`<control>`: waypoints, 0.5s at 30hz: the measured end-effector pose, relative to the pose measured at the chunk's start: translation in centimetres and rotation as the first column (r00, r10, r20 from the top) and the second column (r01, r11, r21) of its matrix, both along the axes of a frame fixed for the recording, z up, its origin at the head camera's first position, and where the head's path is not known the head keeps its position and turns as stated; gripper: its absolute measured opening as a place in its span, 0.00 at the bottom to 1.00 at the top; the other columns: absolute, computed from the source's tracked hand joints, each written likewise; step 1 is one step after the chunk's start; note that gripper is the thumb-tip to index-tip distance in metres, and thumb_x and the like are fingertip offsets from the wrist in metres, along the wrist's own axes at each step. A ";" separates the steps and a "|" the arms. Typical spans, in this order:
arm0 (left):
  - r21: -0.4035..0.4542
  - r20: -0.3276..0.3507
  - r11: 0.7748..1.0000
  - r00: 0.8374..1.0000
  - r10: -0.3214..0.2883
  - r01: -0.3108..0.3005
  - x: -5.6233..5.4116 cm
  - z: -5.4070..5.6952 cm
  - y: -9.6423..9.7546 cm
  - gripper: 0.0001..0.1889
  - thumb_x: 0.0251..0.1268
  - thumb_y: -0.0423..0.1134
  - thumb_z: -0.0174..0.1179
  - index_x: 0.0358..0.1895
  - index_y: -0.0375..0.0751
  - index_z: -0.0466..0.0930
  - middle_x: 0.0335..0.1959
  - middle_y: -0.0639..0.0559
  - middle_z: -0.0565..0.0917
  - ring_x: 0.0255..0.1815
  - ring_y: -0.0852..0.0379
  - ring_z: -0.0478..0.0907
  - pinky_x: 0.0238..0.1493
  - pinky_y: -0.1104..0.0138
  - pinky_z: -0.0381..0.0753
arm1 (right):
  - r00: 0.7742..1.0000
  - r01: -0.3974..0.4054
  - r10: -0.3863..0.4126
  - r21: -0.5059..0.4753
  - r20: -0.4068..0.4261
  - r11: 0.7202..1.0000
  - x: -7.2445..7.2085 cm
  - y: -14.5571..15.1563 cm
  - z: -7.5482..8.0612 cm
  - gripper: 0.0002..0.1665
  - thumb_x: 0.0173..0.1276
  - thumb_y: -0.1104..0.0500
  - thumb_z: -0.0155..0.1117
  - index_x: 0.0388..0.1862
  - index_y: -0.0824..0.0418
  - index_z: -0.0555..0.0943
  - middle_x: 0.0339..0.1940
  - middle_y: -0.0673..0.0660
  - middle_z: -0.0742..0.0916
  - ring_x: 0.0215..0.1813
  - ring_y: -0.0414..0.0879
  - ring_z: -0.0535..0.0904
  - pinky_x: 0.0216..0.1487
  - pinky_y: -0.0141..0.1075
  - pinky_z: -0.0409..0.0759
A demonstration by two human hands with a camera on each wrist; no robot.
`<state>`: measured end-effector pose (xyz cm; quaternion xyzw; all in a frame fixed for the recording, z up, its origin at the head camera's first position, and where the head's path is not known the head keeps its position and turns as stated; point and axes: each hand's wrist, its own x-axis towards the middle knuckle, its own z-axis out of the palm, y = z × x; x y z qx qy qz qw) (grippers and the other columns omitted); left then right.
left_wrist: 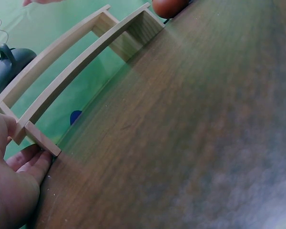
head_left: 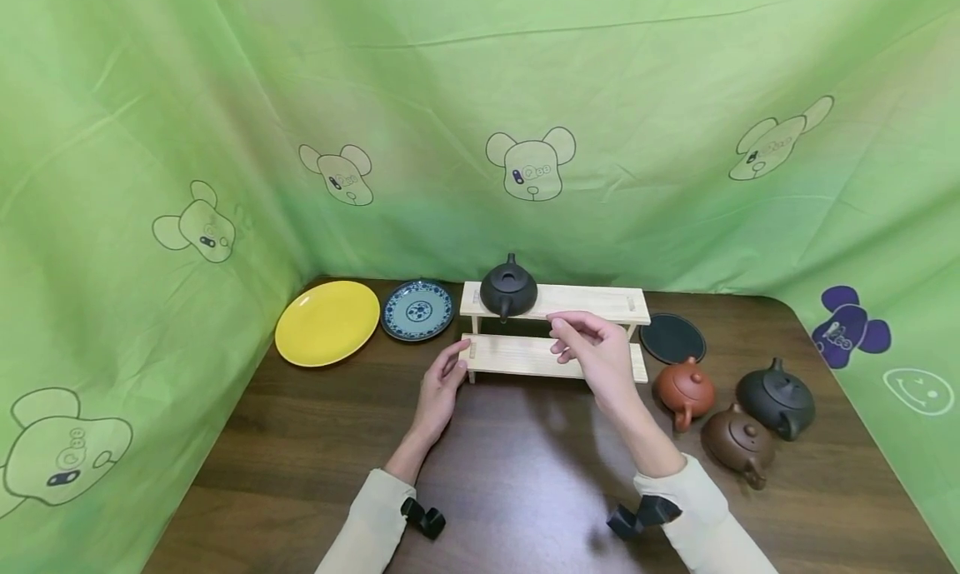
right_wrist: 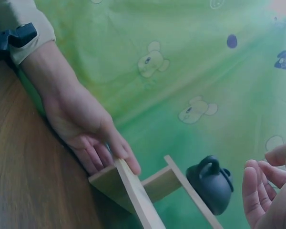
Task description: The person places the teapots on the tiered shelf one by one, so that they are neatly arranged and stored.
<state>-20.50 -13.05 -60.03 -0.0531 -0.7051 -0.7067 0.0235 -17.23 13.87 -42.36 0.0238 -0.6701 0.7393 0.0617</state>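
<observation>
A two-tier wooden shelf point(head_left: 551, 357) stands near the back of the table. A small black teapot point(head_left: 510, 289) sits upright at the left of its upper tier. My left hand point(head_left: 438, 392) grips the left end of the lower tier; in the left wrist view, the hand point(left_wrist: 14, 176) has its fingers by the shelf's leg point(left_wrist: 43, 138). My right hand point(head_left: 600, 359) hovers before the shelf, right of the black teapot, with fingers loosely bent and nothing in them. The right wrist view shows a gap between that hand point(right_wrist: 271, 186) and the teapot point(right_wrist: 210, 185).
Left of the shelf lie a yellow plate point(head_left: 327, 324) and a blue patterned plate point(head_left: 417, 311). To the right are a dark round plate point(head_left: 672, 337), a reddish teapot point(head_left: 686, 391), a brown teapot point(head_left: 738, 442) and a larger black teapot point(head_left: 776, 397). Green cloth point(head_left: 450, 74) hangs behind.
</observation>
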 end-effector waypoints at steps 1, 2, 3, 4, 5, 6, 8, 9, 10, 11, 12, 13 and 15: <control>0.000 -0.003 1.000 1.000 -0.003 0.003 0.0 0.0 0.0 0.20 0.88 0.38 0.58 0.75 0.57 0.82 0.80 0.50 0.78 0.79 0.49 0.76 0.72 0.68 0.77 | 1.000 0.004 -0.004 0.005 -0.005 1.000 0.2 0.3 0.1 0.13 0.79 0.69 0.69 0.55 0.80 0.87 0.31 0.48 0.91 0.29 0.38 0.86 0.33 0.31 0.88; -0.001 -0.003 1.000 1.000 -0.004 0.004 0.0 0.0 0.0 0.20 0.88 0.38 0.58 0.75 0.57 0.82 0.80 0.50 0.78 0.79 0.49 0.76 0.72 0.68 0.77 | 1.000 0.008 -0.008 0.006 -0.010 1.000 0.3 0.6 0.1 0.13 0.79 0.69 0.69 0.55 0.80 0.87 0.31 0.48 0.91 0.29 0.38 0.86 0.33 0.31 0.88; -0.006 -0.006 1.000 1.000 -0.005 0.005 0.0 0.1 0.0 0.20 0.88 0.38 0.58 0.76 0.57 0.81 0.80 0.49 0.78 0.79 0.48 0.76 0.72 0.67 0.77 | 1.000 0.010 -0.010 0.006 -0.014 1.000 0.4 0.8 0.1 0.14 0.79 0.69 0.69 0.55 0.81 0.86 0.31 0.48 0.92 0.29 0.39 0.86 0.33 0.32 0.88; -0.010 -0.004 1.000 1.000 -0.004 0.004 0.0 0.1 0.0 0.20 0.88 0.39 0.58 0.75 0.57 0.81 0.80 0.50 0.77 0.79 0.49 0.76 0.73 0.67 0.77 | 1.000 0.013 -0.013 0.007 -0.019 1.000 0.6 1.1 0.2 0.14 0.79 0.69 0.69 0.55 0.81 0.86 0.31 0.48 0.92 0.29 0.39 0.86 0.33 0.32 0.88; -0.014 -0.002 1.000 1.000 -0.001 0.001 0.1 0.1 0.0 0.20 0.88 0.39 0.58 0.75 0.57 0.82 0.80 0.50 0.77 0.79 0.49 0.76 0.73 0.66 0.77 | 1.000 0.015 -0.015 0.007 -0.023 1.000 0.7 1.3 0.2 0.14 0.79 0.69 0.69 0.55 0.82 0.86 0.31 0.48 0.92 0.29 0.39 0.86 0.33 0.32 0.88; -0.017 0.001 1.000 1.000 0.002 -0.002 0.1 0.1 0.0 0.20 0.88 0.39 0.58 0.75 0.57 0.82 0.80 0.51 0.77 0.79 0.49 0.76 0.74 0.65 0.77 | 0.999 0.018 -0.017 0.008 -0.028 1.000 0.9 1.5 0.2 0.14 0.80 0.69 0.69 0.55 0.82 0.86 0.31 0.49 0.92 0.29 0.39 0.87 0.33 0.32 0.88; -0.024 0.012 1.000 1.000 0.010 -0.010 0.1 0.2 0.0 0.20 0.88 0.38 0.58 0.75 0.58 0.82 0.80 0.52 0.78 0.79 0.50 0.76 0.75 0.64 0.77 | 0.999 0.023 -0.023 0.011 -0.036 1.000 1.1 2.0 0.3 0.14 0.80 0.69 0.69 0.55 0.82 0.86 0.31 0.49 0.92 0.29 0.39 0.87 0.33 0.32 0.89; -0.026 0.017 1.000 1.000 0.013 -0.012 0.1 0.2 0.0 0.20 0.88 0.38 0.58 0.75 0.59 0.82 0.80 0.53 0.78 0.79 0.50 0.76 0.75 0.63 0.76 | 0.999 0.024 -0.023 0.017 -0.041 1.000 1.3 2.2 0.3 0.14 0.80 0.69 0.69 0.55 0.82 0.86 0.31 0.50 0.92 0.29 0.40 0.87 0.33 0.33 0.89; -0.026 0.022 1.000 1.000 0.014 -0.013 0.1 0.2 -0.1 0.21 0.88 0.38 0.58 0.75 0.59 0.82 0.80 0.54 0.78 0.79 0.51 0.76 0.76 0.63 0.76 | 0.999 0.026 -0.025 0.024 -0.046 0.999 1.4 2.4 0.3 0.14 0.80 0.68 0.69 0.54 0.81 0.86 0.31 0.50 0.92 0.29 0.39 0.87 0.33 0.33 0.89; -0.025 0.026 1.000 1.000 0.014 -0.013 0.1 0.2 -0.1 0.21 0.88 0.38 0.58 0.75 0.60 0.82 0.80 0.54 0.78 0.79 0.51 0.76 0.76 0.62 0.76 | 0.998 0.026 -0.025 0.030 -0.053 0.999 1.6 2.7 0.3 0.14 0.80 0.68 0.69 0.54 0.81 0.86 0.31 0.50 0.92 0.29 0.39 0.87 0.33 0.33 0.89; -0.024 0.029 1.000 1.000 0.012 -0.012 0.1 0.2 -0.1 0.21 0.88 0.37 0.57 0.75 0.60 0.82 0.80 0.55 0.78 0.79 0.51 0.76 0.76 0.62 0.76 | 0.998 0.026 -0.024 0.037 -0.059 0.999 1.8 2.9 0.2 0.14 0.81 0.68 0.69 0.54 0.81 0.87 0.31 0.50 0.92 0.29 0.39 0.87 0.33 0.33 0.89; -0.024 0.028 1.000 1.000 0.010 -0.010 0.0 0.2 -0.1 0.21 0.88 0.37 0.57 0.75 0.60 0.82 0.80 0.55 0.78 0.79 0.51 0.76 0.76 0.61 0.76 | 0.998 0.024 -0.021 0.045 -0.066 0.999 1.9 3.2 0.1 0.13 0.81 0.68 0.69 0.54 0.80 0.87 0.31 0.50 0.91 0.29 0.39 0.87 0.33 0.33 0.89; -0.023 0.028 1.000 1.000 0.005 -0.005 0.0 0.1 -0.1 0.21 0.88 0.37 0.57 0.75 0.60 0.82 0.80 0.55 0.78 0.79 0.51 0.76 0.76 0.61 0.76 | 0.997 0.023 -0.019 0.052 -0.077 0.998 2.4 3.8 -0.1 0.13 0.81 0.67 0.68 0.53 0.80 0.87 0.31 0.50 0.91 0.29 0.39 0.87 0.33 0.33 0.89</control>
